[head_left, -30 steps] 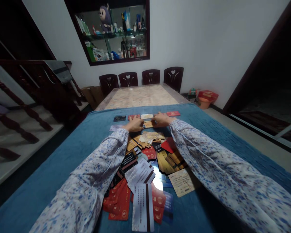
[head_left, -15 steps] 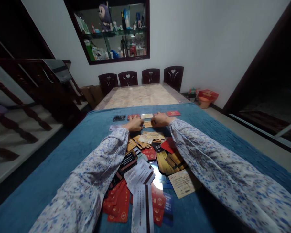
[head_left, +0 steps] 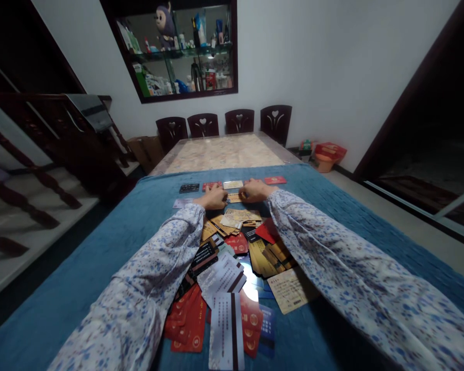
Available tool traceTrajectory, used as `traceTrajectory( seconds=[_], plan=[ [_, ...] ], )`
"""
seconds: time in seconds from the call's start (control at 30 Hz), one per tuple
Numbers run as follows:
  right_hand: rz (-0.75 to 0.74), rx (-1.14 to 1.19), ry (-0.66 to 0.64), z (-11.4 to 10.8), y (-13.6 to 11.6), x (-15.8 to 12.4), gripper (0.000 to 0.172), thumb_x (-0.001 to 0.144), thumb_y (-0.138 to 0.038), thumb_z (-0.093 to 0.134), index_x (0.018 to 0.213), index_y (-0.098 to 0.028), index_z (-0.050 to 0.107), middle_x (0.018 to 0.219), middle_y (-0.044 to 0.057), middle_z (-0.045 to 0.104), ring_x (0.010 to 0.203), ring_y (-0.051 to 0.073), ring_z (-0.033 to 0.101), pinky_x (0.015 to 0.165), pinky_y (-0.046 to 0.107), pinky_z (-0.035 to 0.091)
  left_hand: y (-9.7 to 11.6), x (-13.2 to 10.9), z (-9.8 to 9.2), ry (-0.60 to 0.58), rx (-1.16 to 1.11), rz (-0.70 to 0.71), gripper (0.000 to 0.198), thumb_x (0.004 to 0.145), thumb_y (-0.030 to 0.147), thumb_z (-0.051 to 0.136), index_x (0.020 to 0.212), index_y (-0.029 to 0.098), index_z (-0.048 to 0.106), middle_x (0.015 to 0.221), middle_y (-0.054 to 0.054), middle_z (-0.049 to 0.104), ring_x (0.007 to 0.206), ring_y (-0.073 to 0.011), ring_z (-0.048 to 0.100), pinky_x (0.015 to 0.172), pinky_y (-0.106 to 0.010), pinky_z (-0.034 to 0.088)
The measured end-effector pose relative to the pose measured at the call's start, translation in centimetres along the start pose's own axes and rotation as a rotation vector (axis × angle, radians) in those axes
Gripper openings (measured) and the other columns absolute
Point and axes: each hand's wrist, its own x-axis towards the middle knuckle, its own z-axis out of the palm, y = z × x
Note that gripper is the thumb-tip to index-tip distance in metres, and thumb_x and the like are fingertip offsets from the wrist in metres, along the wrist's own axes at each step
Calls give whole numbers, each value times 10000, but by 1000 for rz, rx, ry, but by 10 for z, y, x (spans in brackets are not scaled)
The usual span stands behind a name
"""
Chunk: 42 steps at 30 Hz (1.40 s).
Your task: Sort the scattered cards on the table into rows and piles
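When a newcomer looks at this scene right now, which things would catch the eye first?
Probably the heap of mixed cards, spread on the blue cloth between the two floral sleeves. Next come the left hand and right hand, at opposite ends of a yellowish card beyond the heap. In the background, the purple plush toy stands out at the upper left of the wall cabinet.

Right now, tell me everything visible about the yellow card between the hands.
The yellow card is a thin, plastic-looking rectangle with unreadable dark print. It seems to lie flat on the blue cloth, long side crosswise, just nearer than a pale card. The left hand and right hand seem to touch its ends.
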Motion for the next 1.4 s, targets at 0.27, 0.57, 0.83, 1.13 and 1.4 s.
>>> traceTrajectory(
  seconds=[0.27, 0.57, 0.83, 1.13, 1.4],
  plan=[
    [46, 9, -17, -7, -7, -3, 405, 922, -364, 598, 1283, -282, 761, 1341, 154, 713, 1241, 358, 621, 949, 430, 523, 3, -2, 4, 30, 12, -23, 267, 869, 244, 606, 1097, 219, 743, 1293, -172, 668, 1314, -433, 456, 1043, -688, 367],
    [50, 14, -18, -10, -11, -7, 389, 914, -365, 609, 1254, -264, 766, 1338, 176, 704, 1247, 380, 603, 980, 474, 516, 6, -8, 3, 50, 23, -35, 277, 864, 230, 609, 1103, 217, 751, 1286, -173, 667, 1355, -420, 415, 1071, -667, 335],
    [36, 7, 20, -8, -5, -13, 354, 965, -380, 542, 1189, -233, 774, 1366, 170, 685, 1280, 366, 563, 974, 472, 479, 10, -18, 2, 94, 21, -23, 312, 890, 205, 554, 1136, 216, 745, 1353, -169, 637, 1350, -407, 401, 1040, -641, 334],
    [4, 4, 60, -14, -4, -38, 315, 951, -340, 624, 1205, -220, 767, 1351, 161, 695, 1258, 374, 537, 961, 477, 457, 22, -28, -1, 144, -26, 18, 326, 909, 233, 539, 1155, 220, 752, 1346, -147, 653, 1346, -405, 410, 1033, -610, 335],
    [8, 22, 68, -16, -10, -68, 302, 951, -316, 642, 1212, -228, 768, 1316, 150, 711, 1251, 348, 533, 965, 446, 434, 41, -43, -2, 127, -64, 17, 294, 903, 248, 587, 1145, 214, 751, 1383, -137, 657, 1381, -401, 394, 1065, -608, 308]
  ],
)
